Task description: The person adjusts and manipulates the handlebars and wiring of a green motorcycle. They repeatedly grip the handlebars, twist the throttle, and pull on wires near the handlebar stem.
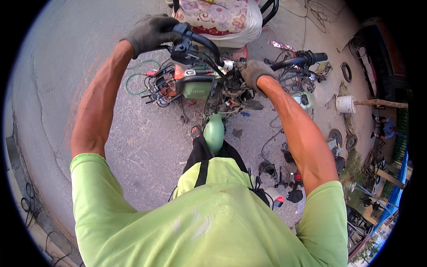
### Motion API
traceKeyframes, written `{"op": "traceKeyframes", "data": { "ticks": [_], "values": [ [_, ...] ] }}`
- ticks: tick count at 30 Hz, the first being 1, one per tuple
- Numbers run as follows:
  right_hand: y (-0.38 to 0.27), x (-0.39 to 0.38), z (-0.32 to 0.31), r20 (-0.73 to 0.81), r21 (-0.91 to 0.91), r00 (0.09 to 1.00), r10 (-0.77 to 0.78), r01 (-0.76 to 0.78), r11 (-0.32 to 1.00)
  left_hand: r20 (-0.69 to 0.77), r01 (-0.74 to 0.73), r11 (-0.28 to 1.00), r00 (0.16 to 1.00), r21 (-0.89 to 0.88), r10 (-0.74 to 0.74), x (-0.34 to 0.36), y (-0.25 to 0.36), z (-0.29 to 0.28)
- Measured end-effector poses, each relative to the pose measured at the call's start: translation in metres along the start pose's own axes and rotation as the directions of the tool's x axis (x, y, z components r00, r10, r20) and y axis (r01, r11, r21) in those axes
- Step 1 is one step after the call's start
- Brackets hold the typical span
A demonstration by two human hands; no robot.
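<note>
Lettering: a line of raised or printed characters is visible on the green panel beside the steering column, too small to read with confidence. Patterning on the cloth-covered seat is floral; clear plastic sheeting wraps its edge.

Handlebar: located ahead of the person, above the pale green front fender, its left end under the left hand and its right grip uncovered.

Left hand: dark glove, fingers curled around the left end of the handlebar. The palm side and most of that grip are concealed by the glove.

Right hand: gloved, positioned at the middle of the handlebar, next to exposed wiring. Its fingertips are obscured by the back of the hand; whether they are pinching a part or merely resting cannot be determined.

Obstructed items: the front wheel is largely covered by the fender; the person's legs are partly covered by the lime shirt. Small loose parts on the ground at right are hard to identify. A white bucket stands or lies farther right, orientation uncertain. Objects along the right rim are distorted and cut off by the dark border.
</note>
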State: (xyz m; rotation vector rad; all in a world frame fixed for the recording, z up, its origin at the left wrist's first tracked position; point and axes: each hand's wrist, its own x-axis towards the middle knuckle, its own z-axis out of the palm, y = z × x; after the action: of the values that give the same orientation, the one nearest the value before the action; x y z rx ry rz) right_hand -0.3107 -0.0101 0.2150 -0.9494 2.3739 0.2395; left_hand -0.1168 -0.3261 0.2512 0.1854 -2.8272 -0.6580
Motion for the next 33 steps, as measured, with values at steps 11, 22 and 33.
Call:
{"op": "traceKeyframes", "data": {
  "ticks": [11, 22, 33],
  "values": [
    [0.037, 0.020, -0.009, -0.249, 0.269, 0.945, -0.212, 0.278, 0.922, 0.031, 0.044, 0.996, 0.998, 0.077, -0.046, 0.009, 0.024, -0.012],
    [0.057, 0.039, -0.008, -0.261, 0.681, 0.948, -0.182, 0.314, 0.662, 0.115, 0.104, 0.995, 0.988, -0.005, -0.102, 0.017, 0.021, -0.015],
    [0.032, 0.039, -0.013, -0.351, 0.406, 0.928, -0.124, 0.270, 0.873, 0.077, 0.006, 0.997, 0.997, 0.082, -0.013, 0.013, 0.023, -0.022]
  ]
}}
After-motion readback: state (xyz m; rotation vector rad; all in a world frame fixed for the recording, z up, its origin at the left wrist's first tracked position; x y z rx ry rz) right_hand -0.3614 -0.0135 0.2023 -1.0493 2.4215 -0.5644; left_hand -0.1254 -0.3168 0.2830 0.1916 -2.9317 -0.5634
